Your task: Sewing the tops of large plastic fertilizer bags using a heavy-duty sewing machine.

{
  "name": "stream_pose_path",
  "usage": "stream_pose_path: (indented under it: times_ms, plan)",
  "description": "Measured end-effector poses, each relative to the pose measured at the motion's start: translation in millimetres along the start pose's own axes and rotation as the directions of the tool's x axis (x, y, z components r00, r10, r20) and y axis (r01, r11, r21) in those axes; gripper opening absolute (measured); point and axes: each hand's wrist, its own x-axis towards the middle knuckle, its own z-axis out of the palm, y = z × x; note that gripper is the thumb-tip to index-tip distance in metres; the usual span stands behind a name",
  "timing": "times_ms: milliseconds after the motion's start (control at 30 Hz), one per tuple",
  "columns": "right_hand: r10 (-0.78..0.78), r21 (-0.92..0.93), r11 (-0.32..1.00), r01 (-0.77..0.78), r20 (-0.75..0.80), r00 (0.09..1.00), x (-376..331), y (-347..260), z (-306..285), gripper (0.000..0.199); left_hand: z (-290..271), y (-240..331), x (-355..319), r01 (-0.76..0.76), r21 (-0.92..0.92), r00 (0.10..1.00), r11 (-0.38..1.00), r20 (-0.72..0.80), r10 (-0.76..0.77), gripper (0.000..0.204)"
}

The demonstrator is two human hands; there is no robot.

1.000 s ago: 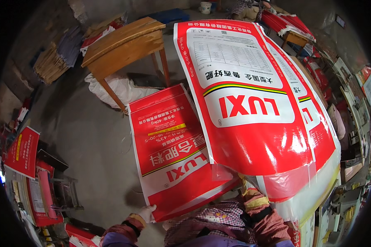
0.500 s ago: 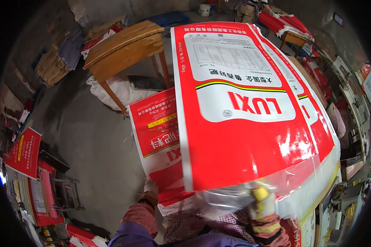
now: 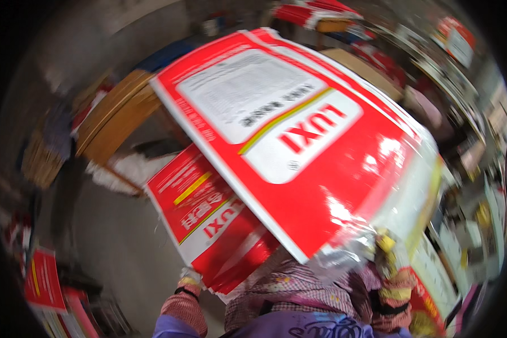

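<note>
A large red and white printed sack (image 3: pixel 321 208) lies over a pile at centre, with a clear plastic liner (image 3: pixel 343 253) sticking out of its near end. My right hand (image 3: pixel 386 256), in a glove with yellow fingers, is closed at the crumpled liner by the near right corner. Lower and to the left, a second red printed sack (image 3: pixel 231 253) slants out from under the large one. My left hand (image 3: pixel 190 275), in a pale glove, is closed on its near left corner; the fingertips are partly hidden. Motion blurs the picture.
A wooden table (image 3: pixel 112 121) stands at the far left, with a white bundle (image 3: pixel 118 174) beneath it. More red sacks lie at the lower left (image 3: pixel 45 281) and on a far table (image 3: pixel 315 12). Cluttered boards and equipment (image 3: pixel 479 214) line the right side.
The view has turned, so the sacks now appear slanted. My left hand has stayed by the lower sack's corner, and my right hand by the plastic liner.
</note>
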Motion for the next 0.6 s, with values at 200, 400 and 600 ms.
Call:
stream_pose_path:
  times_ms: [200,400,600]
  plan:
    - [0.197,0.06,0.978,-0.199,0.031,0.98,0.8,-9.4,-10.0,0.022,-144.8,119.7,-54.6,-0.301,-0.522,0.862,0.798,-0.508,-0.007,0.045]
    - [0.105,0.021,0.994,-0.104,-0.021,0.994,2.0,-9.4,-19.9,0.022,-287.9,329.6,-282.4,-0.968,-0.242,0.246,0.066,-0.865,0.436,0.019]
    - [0.1,0.175,0.98,-0.092,-0.039,0.994,2.9,-0.4,-12.7,0.022,-279.1,407.9,-382.7,-0.973,-0.099,-0.11,-0.211,-0.602,0.791,0.015]
